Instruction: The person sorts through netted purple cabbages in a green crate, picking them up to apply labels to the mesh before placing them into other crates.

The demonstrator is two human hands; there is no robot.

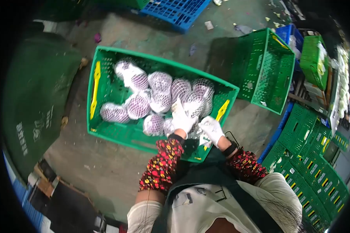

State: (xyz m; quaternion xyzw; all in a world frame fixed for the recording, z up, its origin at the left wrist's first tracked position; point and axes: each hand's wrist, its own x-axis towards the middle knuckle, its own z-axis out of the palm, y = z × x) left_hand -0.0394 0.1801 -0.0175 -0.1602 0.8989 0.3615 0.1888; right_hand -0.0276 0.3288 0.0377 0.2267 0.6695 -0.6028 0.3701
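Observation:
A green plastic crate [155, 143] in front of me holds several purple cabbages [138, 105] in white foam nets. My left hand [183, 119], in a white glove, reaches into its right half. The fingers are stretched out over a netted cabbage [194, 104] and touch the net. Over the near right corner of the crate, by the yellow handle [222, 110], is my right hand [211, 129], also gloved. Its fingers are curled closed, and what they hold is hidden. A small white tag with dark print [204, 140] shows just below that hand.
Another green crate [274, 72] stands on the floor to the right. Stacked green crates [311, 167] fill the lower right. A blue pallet [177, 13] lies beyond the crate, and a dark green cover [35, 97] hangs at left. Leaf scraps litter the floor.

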